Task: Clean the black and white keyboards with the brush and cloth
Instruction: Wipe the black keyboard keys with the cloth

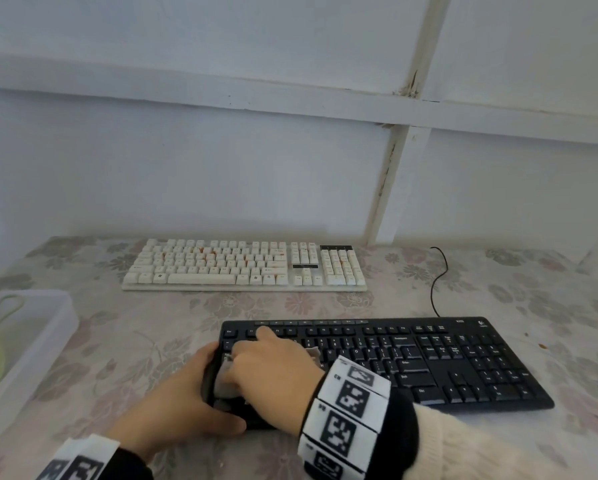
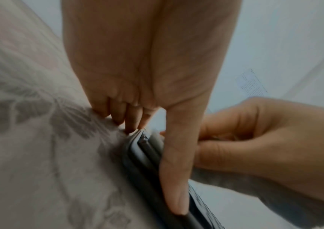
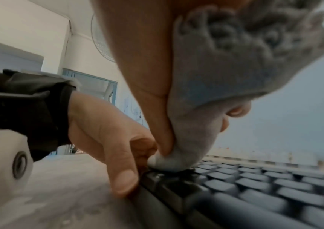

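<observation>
Black keyboard (image 1: 411, 358) lying at the near right of the desk (image 1: 134, 341), on a floral covering, thin black cable (image 1: 439, 282) curling away from its far edge. White keyboard (image 1: 245, 265) farther back, parallel to the wall, well apart from the black one, orange-brown specks among its keys. Left hand (image 1: 183, 400) clamped on the black keyboard's left end: thumb lying along the near-left edge, fingers curled at the far side of that end, so a grip grasping the keyboard. Right hand (image 1: 273, 362) over the left block of keys, gray cloth (image 1: 226, 379) bunched beneath it; in the right wrist view the cloth (image 3: 178, 161) pinched between thumb and fingers and pressed down onto the black keys near the left corner, a loose fuzzy flap hanging up beside the palm. Grip of the right hand therefore grasping the cloth, index finger stretched toward the function row. Patterned marker bands around both wrists, a fluffy white sleeve (image 1: 481, 445) on the right arm. Translucent plastic box (image 1: 30, 351) at the desk's left edge, pale green things dimly visible inside, too blurred to identify.
</observation>
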Demonstrator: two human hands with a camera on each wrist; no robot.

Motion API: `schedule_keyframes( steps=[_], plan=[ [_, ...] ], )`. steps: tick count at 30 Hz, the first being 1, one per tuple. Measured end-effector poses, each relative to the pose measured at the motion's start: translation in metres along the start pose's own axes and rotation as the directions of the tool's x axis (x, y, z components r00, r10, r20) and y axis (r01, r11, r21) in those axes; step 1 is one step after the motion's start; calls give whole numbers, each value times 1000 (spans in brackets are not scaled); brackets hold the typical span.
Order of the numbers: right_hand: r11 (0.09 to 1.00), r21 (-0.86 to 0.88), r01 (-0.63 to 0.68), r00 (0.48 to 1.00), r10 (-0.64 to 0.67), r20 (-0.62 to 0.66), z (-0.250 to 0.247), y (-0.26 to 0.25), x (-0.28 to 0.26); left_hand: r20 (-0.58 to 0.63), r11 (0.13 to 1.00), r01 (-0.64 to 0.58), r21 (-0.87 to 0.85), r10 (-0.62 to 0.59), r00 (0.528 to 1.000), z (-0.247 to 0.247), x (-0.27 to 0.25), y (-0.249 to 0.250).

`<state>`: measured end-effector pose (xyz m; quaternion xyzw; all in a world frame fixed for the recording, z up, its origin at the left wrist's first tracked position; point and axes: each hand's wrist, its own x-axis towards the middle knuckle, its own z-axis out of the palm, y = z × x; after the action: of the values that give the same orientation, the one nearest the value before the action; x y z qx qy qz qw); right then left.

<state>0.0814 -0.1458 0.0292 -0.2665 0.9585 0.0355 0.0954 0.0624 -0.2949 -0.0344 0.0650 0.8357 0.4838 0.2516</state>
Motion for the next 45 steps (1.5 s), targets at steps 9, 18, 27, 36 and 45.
schedule_keyframes(
  steps=[9, 18, 27, 36, 45],
  plan=[
    [987, 20, -158, 985, 156, 70, 15, 60, -62, -4, 998, -17, -64, 17, 1000, 2, -2, 0],
    [964, 146, -224, 973, 229, -19, 16, 60, -68, 26, 995, -29, -92, 32, 999, 0, 0, -6],
    [919, 41, -393, 920, 393, -3, 37, 100, -109, 42, 995, -33, -89, 37, 998, 0, -1, -5],
    [816, -13, -578, 815, 579, 13, 46, 148, -152, 34, 995, -16, -96, 20, 999, 1, 2, -9],
    [955, 219, -199, 975, 216, -57, 29, 98, -98, 47, 996, -13, -89, 17, 999, 0, 2, -8]
  ],
)
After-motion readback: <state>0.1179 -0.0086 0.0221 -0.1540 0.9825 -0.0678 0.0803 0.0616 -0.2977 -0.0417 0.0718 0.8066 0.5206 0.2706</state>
